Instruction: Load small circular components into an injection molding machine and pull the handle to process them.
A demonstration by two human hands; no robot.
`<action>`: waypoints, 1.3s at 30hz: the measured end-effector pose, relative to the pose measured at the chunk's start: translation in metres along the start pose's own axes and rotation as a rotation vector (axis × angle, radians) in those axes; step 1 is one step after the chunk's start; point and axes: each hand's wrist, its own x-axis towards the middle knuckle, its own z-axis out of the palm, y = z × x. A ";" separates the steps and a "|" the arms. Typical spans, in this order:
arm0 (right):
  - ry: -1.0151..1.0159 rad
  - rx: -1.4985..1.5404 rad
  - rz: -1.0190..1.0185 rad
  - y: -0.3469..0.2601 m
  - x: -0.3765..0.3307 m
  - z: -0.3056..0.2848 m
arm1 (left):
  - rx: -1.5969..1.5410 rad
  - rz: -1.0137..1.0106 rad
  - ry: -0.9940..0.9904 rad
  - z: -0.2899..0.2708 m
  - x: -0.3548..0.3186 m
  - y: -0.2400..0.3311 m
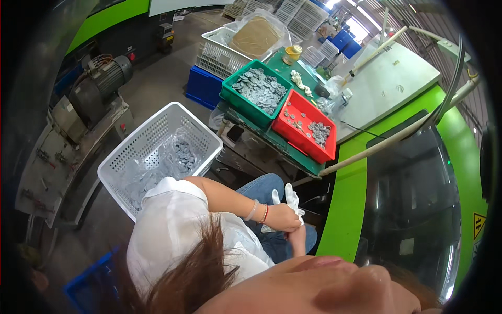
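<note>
My left hand (282, 217) is closed around a white glove (290, 201), gripping it at the cuff end while the empty fingers of the glove stick up just above my knuckles. Two bracelets — one pale, one red — sit on that wrist. My right hand (298, 239) lies directly under the left, touching it, and goes into the bottom of the glove; I cannot tell whether it is open or closed, since most of it is hidden. Both hands are over my lap, above my blue jeans (261, 188), right beside the green wall of a machine (345, 209).

Ahead of my knees stands a work table (293, 152) with two trays side by side, touching. The green tray (236, 102) is heaped with small grey metal parts. The red tray (285, 131) holds only a few scattered grey parts and a small pile at its far end. Behind the green tray, on the table, stand a small yellow jar (293, 52) and a string of white bits — too small to make out.

To my left, on the floor, sits a white perforated basket (136, 146) lined with clear plastic, with grey parts inside. Further back is a blue crate (204, 89) with another white basket on top.
</note>
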 end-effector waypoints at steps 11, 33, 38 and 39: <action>0.006 1.248 0.041 -0.047 0.028 -0.001 | -0.139 0.107 0.045 -0.022 0.024 0.021; -0.578 2.155 0.090 -0.136 0.029 -0.061 | -0.912 -0.727 0.396 -0.060 0.055 -0.043; -0.585 2.908 0.355 -0.140 0.040 -0.059 | -0.839 -0.743 0.462 -0.065 0.057 -0.048; -0.575 2.916 0.363 -0.140 0.040 -0.060 | -0.976 -0.702 0.524 -0.063 0.057 -0.052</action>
